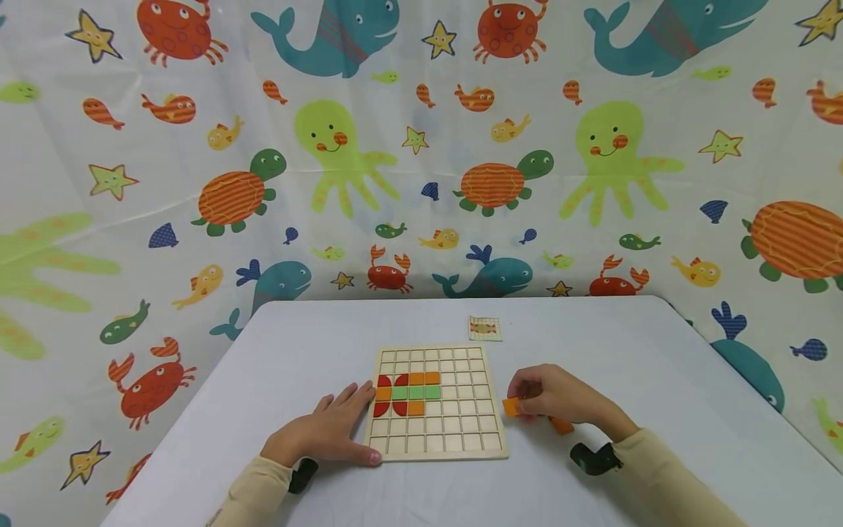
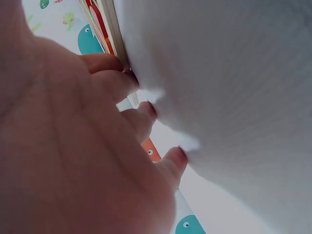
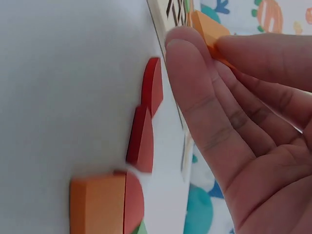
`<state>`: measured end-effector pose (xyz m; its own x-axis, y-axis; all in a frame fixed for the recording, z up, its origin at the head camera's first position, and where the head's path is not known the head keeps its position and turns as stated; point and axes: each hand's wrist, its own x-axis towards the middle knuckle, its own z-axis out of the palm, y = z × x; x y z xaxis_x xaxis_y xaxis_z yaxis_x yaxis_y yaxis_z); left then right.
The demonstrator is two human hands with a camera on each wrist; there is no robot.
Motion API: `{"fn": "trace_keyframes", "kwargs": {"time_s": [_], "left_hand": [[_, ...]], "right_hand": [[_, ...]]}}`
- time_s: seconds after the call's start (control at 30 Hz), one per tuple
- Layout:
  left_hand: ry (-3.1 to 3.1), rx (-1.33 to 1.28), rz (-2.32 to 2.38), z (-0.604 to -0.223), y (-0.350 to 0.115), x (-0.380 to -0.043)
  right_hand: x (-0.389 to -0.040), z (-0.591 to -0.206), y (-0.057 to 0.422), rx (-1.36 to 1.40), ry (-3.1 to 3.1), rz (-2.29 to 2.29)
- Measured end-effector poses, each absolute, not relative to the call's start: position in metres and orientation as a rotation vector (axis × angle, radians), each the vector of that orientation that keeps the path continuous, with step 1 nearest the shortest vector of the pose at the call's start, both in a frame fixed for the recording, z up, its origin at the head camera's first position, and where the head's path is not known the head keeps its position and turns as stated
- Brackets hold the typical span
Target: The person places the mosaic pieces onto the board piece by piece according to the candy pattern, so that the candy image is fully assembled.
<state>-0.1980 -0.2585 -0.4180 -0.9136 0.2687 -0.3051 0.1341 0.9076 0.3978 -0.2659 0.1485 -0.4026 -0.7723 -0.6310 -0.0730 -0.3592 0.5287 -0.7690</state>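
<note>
A wooden grid board [image 1: 454,442] lies on the white table, with red, orange and green tiles filling part of its left side. My left hand [image 1: 332,432] rests at the board's left edge, fingers extended and thumb near the front left corner. In the left wrist view its fingertips touch the table and the board's side [image 2: 113,34]. To the right of the board, my right hand [image 1: 560,394] pinches an orange square tile [image 1: 511,407] between thumb and fingers. The right wrist view shows that orange tile [image 3: 209,31] raised above the table.
Beside the right hand lie loose pieces: an orange block [image 3: 97,204], several red curved pieces [image 3: 142,141] and a bit of green [image 3: 142,228]. A small pattern card [image 1: 485,329] lies behind the board. A sea-animal curtain [image 1: 421,161] hangs beyond the table.
</note>
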Motion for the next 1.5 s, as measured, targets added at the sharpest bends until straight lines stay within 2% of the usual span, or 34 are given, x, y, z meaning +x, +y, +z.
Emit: {"fn": "trace_keyframes", "kwargs": {"time_s": [0.3, 0.7, 1.1, 1.5], "left_hand": [[2.710, 0.305, 0.538, -0.417, -0.259, -0.198], [2.717, 0.305, 0.528, -0.417, -0.258, -0.198], [2.711, 0.323, 0.542, -0.417, -0.259, -0.197], [2.693, 0.360, 0.547, -0.419, -0.276, -0.215]], "right_hand": [[-0.270, -0.403, 0.129, -0.706, 2.379, -1.221], [-0.276, -0.408, 0.106, -0.814, 2.327, -1.262], [-0.274, -0.409, 0.081, -0.788, 2.305, -1.319], [-0.285, -0.417, 0.044, -0.695, 2.250, -1.410]]}}
